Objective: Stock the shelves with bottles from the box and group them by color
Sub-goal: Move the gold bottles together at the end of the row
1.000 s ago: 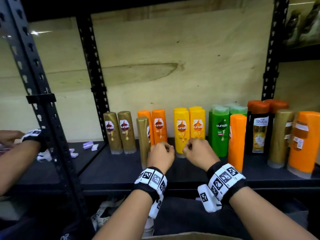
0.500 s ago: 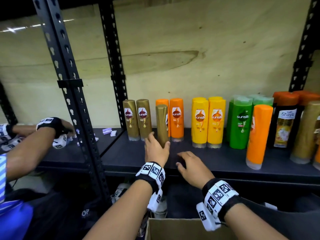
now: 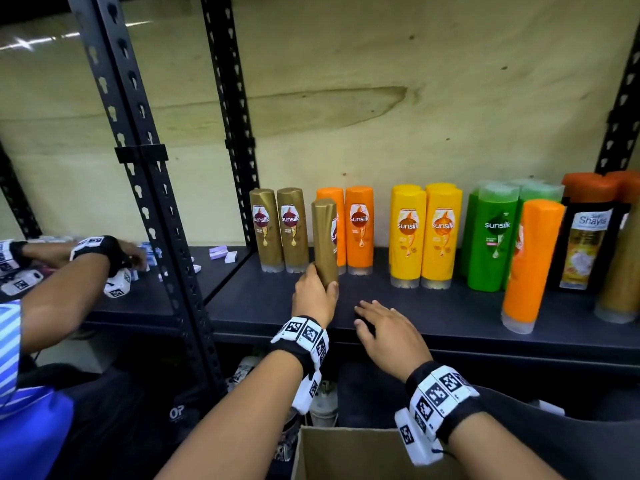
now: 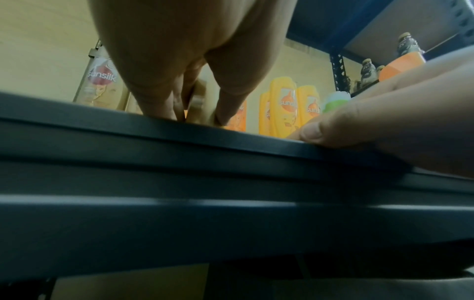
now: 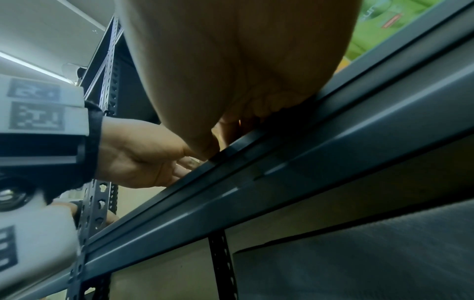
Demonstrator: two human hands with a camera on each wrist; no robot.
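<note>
My left hand point(image 3: 317, 292) grips the base of a gold bottle point(image 3: 325, 237) that stands upright on the black shelf point(image 3: 433, 306), in front of two orange bottles point(image 3: 359, 226). Two more gold bottles point(image 3: 278, 228) stand just to its left. My right hand point(image 3: 377, 323) lies flat and open on the shelf's front edge, holding nothing. In the left wrist view my left hand's fingers point(image 4: 177, 101) wrap the gold bottle's base point(image 4: 198, 101). A cardboard box point(image 3: 346, 452) sits below, its inside hidden.
Further right stand yellow bottles point(image 3: 426, 233), green bottles point(image 3: 491, 237), a lone orange bottle point(image 3: 530, 261), a dark Shayla bottle point(image 3: 585, 237) and a gold bottle point(image 3: 620, 278). Another person's hands point(image 3: 104, 254) work on the left shelf bay beyond the black upright point(image 3: 152, 188).
My left hand went from a fist on the shelf to gripping the gold bottle's base. My right hand opened and slid back to the shelf's front edge. My head view shifted left.
</note>
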